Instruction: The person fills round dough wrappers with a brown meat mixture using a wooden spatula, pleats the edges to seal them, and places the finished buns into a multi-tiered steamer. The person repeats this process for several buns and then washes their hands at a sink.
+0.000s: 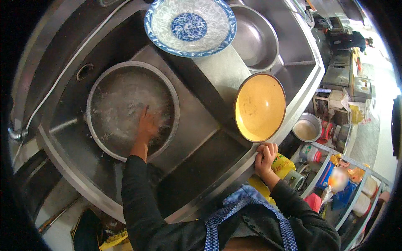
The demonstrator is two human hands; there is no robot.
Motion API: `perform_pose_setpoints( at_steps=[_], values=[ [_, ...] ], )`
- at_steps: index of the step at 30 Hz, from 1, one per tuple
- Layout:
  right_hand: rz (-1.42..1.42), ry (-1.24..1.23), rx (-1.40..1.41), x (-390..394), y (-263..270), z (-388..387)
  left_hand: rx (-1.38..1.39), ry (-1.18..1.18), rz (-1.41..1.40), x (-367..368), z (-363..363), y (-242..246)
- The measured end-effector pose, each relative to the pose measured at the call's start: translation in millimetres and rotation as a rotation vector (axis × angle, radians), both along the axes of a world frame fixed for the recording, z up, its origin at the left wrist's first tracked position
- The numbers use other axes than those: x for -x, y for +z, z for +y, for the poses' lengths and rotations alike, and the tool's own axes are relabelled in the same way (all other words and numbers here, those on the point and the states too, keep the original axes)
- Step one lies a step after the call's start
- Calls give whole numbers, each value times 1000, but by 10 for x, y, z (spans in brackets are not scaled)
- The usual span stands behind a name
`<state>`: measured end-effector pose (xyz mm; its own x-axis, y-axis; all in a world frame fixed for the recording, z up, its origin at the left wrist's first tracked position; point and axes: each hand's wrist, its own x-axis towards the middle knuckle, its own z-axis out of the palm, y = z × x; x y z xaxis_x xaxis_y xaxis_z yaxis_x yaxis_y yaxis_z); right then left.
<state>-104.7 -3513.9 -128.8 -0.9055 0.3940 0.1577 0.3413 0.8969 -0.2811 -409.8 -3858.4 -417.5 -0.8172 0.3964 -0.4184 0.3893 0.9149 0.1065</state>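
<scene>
A large round metal basin [93, 125] sits in the left sink compartment, with cloudy water in it. My left hand [149, 125] is inside that basin, blurred by motion, and whether its fingers hold anything is unclear. At the sink's front edge [229, 175], my right hand [266, 158] curls its fingers over the metal rim. Just beyond those fingers, a yellow bowl with a dark rim [260, 106] stands across the divider and the front edge. A blue-and-white patterned dish [190, 28] lies farther back on the metal divider [224, 67].
A metal bowl [251, 34] occupies the right compartment. Along the left runs a thin white hose [73, 59] near a tap fitting [19, 134]. Right of the sink are a pot [307, 127] and a shelf rack [348, 188] with packages. A person [351, 40] stands far back.
</scene>
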Motion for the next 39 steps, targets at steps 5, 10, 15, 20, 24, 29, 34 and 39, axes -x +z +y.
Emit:
perform_pose_setpoints(
  at_steps=[5, 10, 15, 20, 24, 29, 34, 39],
  values=[
    [24, 50, 11, 21, 31, 16, -424, 274, 106, -127, -467, 295],
    [-37, -15, -63, -94, 76, -46, -484, 559, 101, 12, -208, 2149],
    [114, 47, 226, 100, 152, -293, -887, 885, -364, -196, -635, 2666],
    [279, 623, 699, 2244, 1472, -1821, -1536, 1141, -616, -75, -709, 3347],
    [235, 799, 521, 3789, 2264, -2961, -2263, 1177, -680, 285, -626, 3851],
    [37, 828, 195, 4303, 2338, -3305, -2431, 1254, -694, 710, -656, 4202],
    [-6, 1209, 213, 4643, 2445, -2837, -2709, 1219, -990, 1110, -696, 4033],
    [70, 1300, 665, 4821, 2365, -2690, -2844, 1145, -1190, 1238, -728, 3776]
  ],
)
